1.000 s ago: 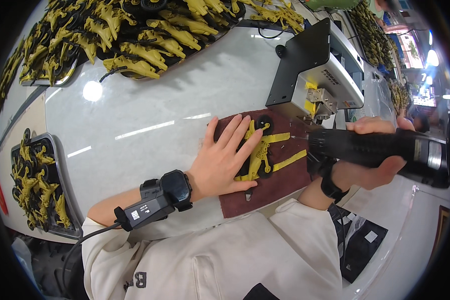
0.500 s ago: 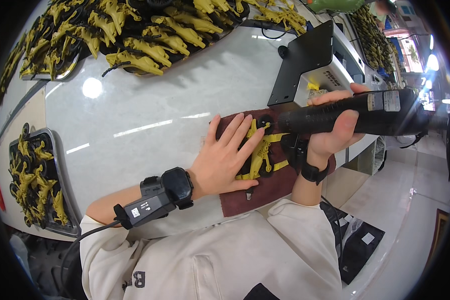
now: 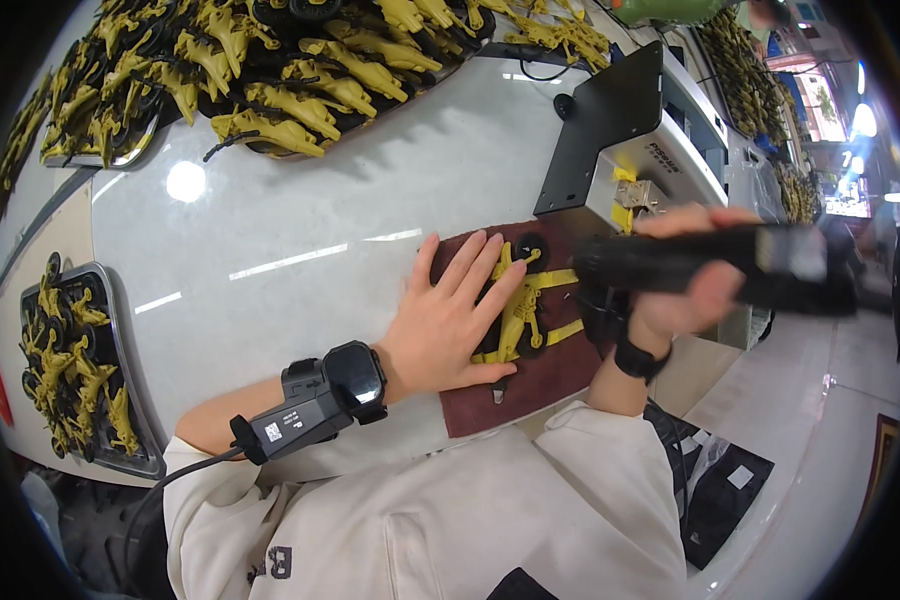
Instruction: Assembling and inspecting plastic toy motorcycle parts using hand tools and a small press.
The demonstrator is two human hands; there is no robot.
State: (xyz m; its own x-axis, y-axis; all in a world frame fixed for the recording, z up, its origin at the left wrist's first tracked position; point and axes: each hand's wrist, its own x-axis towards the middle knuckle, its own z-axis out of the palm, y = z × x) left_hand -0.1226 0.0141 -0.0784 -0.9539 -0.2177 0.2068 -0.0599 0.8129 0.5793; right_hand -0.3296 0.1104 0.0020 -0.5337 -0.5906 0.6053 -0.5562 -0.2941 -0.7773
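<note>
On a maroon cloth (image 3: 480, 408) lies a yellow plastic toy vehicle (image 3: 517, 318) with black wheels and yellow arms stretched to the right. My left hand (image 3: 438, 325) lies flat over its left side, fingers spread, and covers part of it. A thick black power screwdriver (image 3: 770, 265) is gripped in my right hand (image 3: 682, 305), blurred by motion. Its front end points left, just right of the toy vehicle's upper wheel and apart from it. The tip is too blurred to make out.
A white box-shaped machine (image 3: 660, 160) with a black plate (image 3: 605, 125) stands beyond the cloth. Piles of yellow and black toy vehicles (image 3: 300, 90) fill the far side. A metal tray (image 3: 130, 375) of more stands at the left. A small metal piece (image 3: 498, 393) lies on the cloth.
My right hand has moved the screwdriver right and slightly toward me, away from the toy vehicle's upper wheel. My left hand stays in place on the toy.
</note>
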